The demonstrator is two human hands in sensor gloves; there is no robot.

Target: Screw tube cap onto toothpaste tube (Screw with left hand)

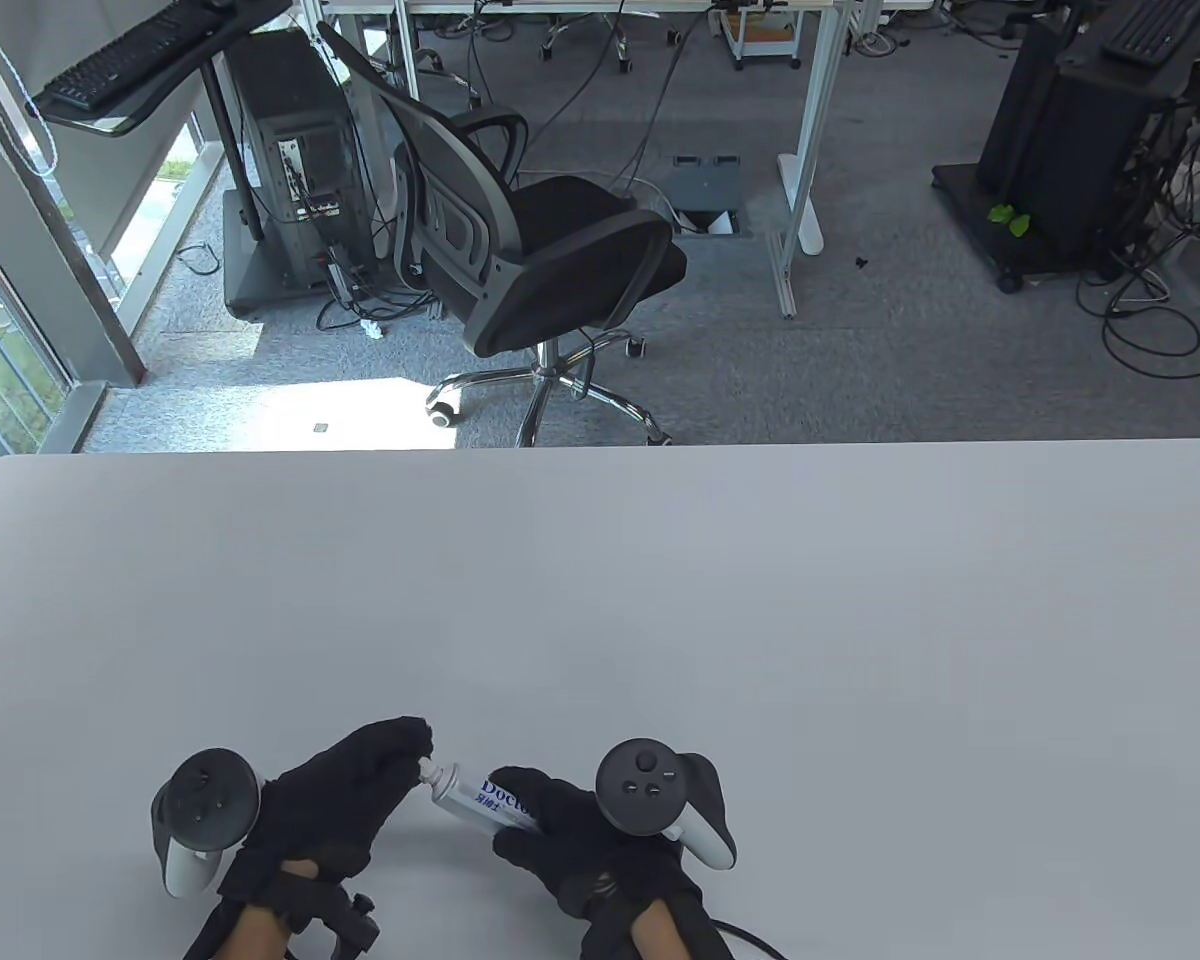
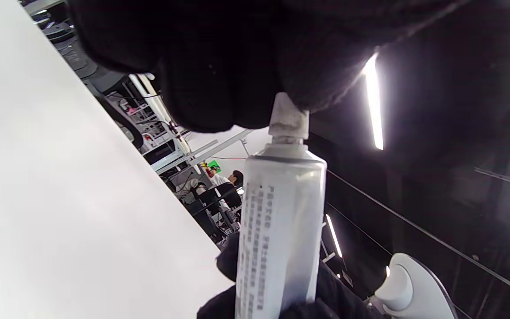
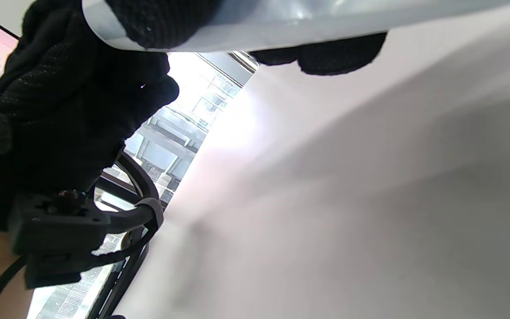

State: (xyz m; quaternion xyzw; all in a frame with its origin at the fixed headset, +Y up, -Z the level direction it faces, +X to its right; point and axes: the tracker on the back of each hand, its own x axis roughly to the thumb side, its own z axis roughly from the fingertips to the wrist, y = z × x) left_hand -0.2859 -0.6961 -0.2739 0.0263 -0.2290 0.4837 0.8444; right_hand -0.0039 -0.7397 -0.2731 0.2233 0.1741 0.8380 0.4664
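Both hands sit low at the near edge of the white table (image 1: 600, 600), close together; the left hand (image 1: 330, 800) reaches rightward with its fingertips (image 1: 410, 738) bunched together over the tube cap (image 1: 438, 772), while the right hand (image 1: 580, 840) wraps around the body of the toothpaste tube (image 1: 485, 797), fingers curled closed on it; the tube lies tilted between the two hands, its capped end pointing toward the left hand, blue lettering on its upper side; each hand carries a tracker on its back, the left tracker (image 1: 200, 815) at the outer side, the right tracker (image 1: 660, 790) above the knuckles. The left wrist view gives what the table view cannot: the white cap (image 2: 287, 120) sits on the tube's neck, pinched between dark gloved fingertips (image 2: 219, 88) from above, and the tube's shoulder (image 2: 281, 248) with fine printed text runs down to the right hand's glove at the bottom edge. The right wrist view shows only the tube's silvery underside (image 3: 281, 22) along the top edge, crossed by that hand's fingers (image 3: 162, 17); the cap is out of that view. An office chair (image 1: 540, 250) stands beyond the table.
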